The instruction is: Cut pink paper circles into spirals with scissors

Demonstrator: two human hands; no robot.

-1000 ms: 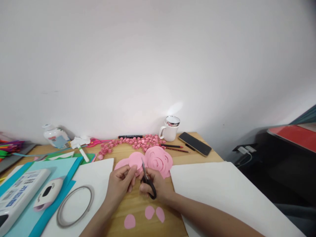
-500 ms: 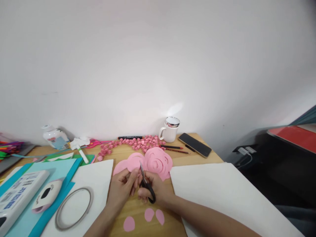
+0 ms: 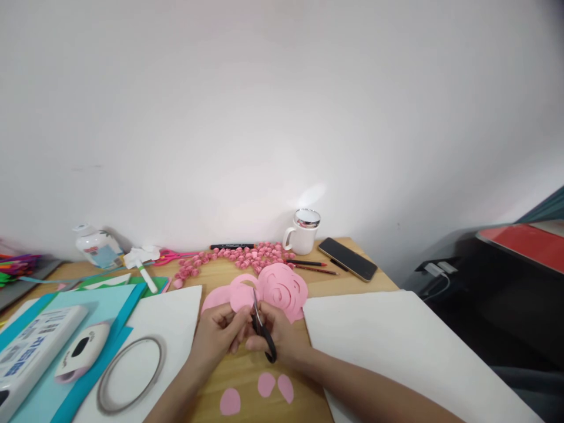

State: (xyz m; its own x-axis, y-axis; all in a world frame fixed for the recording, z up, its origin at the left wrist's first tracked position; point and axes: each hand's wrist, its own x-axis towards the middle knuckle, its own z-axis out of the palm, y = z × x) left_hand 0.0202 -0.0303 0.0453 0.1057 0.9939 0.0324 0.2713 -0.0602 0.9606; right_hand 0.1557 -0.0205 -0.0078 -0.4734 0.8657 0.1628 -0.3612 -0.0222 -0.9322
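Observation:
My left hand (image 3: pixel 218 335) pinches a pink paper disc (image 3: pixel 242 294) over the wooden desk (image 3: pixel 352 283). My right hand (image 3: pixel 277 338) grips black-handled scissors (image 3: pixel 261 326), whose blades point up into the disc, where a curved strip is cut loose along its rim. Behind lies a stack of pink discs cut into spirals (image 3: pixel 282 288). Three small pink petal shapes (image 3: pixel 264 390) lie on the desk below my hands.
White sheets lie at right (image 3: pixel 396 346) and left (image 3: pixel 171 311), with a tape ring (image 3: pixel 127 374). A punch (image 3: pixel 79 351) rests on blue paper. Small pink paper roses (image 3: pixel 233 255), a white mug (image 3: pixel 303 231), phone (image 3: pixel 348 257), pencils (image 3: pixel 311 264) and marker (image 3: pixel 232 245) line the back.
The scissors have advanced along the disc's rim, freeing a curved strip at its top. My left hand has turned the disc slightly; both hands stay in the same spot.

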